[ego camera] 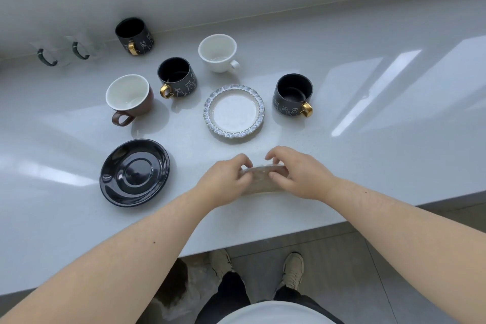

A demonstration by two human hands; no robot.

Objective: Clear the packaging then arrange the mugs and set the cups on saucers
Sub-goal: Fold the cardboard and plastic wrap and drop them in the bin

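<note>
Both my hands grip a clear plastic packaging piece [259,179] near the counter's front edge; my left hand [226,181] pinches its left end and my right hand [297,173] its right end. Beyond them sits a white saucer with a scalloped blue rim [210,102], bare. A glossy black saucer [134,172] lies to the left, also bare. Three black mugs with gold handles stand upright: back left [134,35], middle [176,77], right [293,95]. A white cup [218,52] and a brown cup with white inside [128,96] stand on the counter.
The white counter [368,113] meets a wall at the back; its front edge runs just below my hands. Two clear glass mugs with dark handles [65,51] stand at the back left. Crumpled plastic packaging [181,287] lies on the floor by my shoes.
</note>
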